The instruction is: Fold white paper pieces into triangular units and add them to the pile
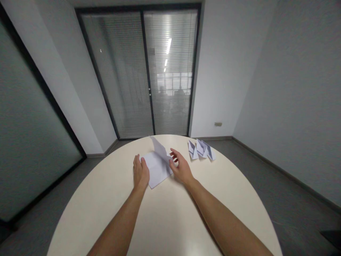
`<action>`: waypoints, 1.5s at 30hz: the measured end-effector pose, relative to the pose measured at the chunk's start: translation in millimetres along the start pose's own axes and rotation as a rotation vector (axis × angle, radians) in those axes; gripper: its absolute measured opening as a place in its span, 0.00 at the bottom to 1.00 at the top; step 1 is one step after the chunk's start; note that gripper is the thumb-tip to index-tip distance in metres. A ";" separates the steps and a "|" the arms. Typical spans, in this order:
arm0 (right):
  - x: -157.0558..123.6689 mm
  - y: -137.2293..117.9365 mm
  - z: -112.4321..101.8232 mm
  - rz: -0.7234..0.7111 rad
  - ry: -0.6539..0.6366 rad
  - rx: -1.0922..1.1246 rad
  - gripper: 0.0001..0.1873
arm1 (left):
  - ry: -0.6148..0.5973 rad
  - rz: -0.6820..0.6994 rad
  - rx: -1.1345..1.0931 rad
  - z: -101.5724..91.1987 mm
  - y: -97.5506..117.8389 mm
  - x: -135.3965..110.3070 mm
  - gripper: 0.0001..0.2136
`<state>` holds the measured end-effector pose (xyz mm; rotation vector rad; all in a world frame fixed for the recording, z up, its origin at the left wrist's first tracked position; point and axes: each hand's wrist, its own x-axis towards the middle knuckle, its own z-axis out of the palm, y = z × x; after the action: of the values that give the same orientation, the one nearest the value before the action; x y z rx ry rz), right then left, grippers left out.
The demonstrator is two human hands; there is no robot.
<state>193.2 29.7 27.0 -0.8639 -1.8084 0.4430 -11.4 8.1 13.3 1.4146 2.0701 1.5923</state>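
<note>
A white sheet of paper (156,171) lies on the round table in front of me, with a crease across it and its far right part raised as a flap. My right hand (182,169) has the right edge of that flap between its thumb and curled fingers. Against the paper's left edge rests my left hand (141,171), on its side, the thumb a little apart from the fingers. Beyond my right hand stand several folded paper pieces (201,149) with pointed tips, set close together.
The pale round table (165,224) has a curved edge on both sides. Past its far edge are glass doors with blinds (170,106) in a dark frame. Grey walls rise left and right, and a wall socket (218,124) sits low at the back right.
</note>
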 end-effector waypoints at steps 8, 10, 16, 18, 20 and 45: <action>-3.6 -1.9 -0.9 -0.183 -0.213 -0.076 0.31 | 0.086 -0.017 -0.166 3.7 -6.7 4.9 0.29; -3.8 -1.4 -1.3 -0.207 -0.263 -0.098 0.31 | 0.088 -0.029 -0.185 3.8 -7.6 5.0 0.29; -4.2 -3.4 -3.6 -0.247 -0.460 -0.151 0.36 | 0.067 -0.011 -0.210 4.7 -11.1 6.0 0.29; -4.2 -7.3 -5.1 -0.232 -0.513 -0.172 0.35 | 0.048 -0.009 -0.193 3.5 -9.2 5.2 0.30; -4.1 -12.1 -7.0 -0.207 -0.549 -0.180 0.32 | 0.017 -0.013 -0.151 1.5 -6.1 3.7 0.31; -7.0 -0.8 3.0 -0.058 -0.572 -0.469 0.26 | -0.577 0.501 0.576 -9.1 14.8 -26.3 0.22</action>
<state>191.6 24.3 21.8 -1.0690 -2.5215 0.2392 5.3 -18.0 19.0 2.3766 1.9570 0.5335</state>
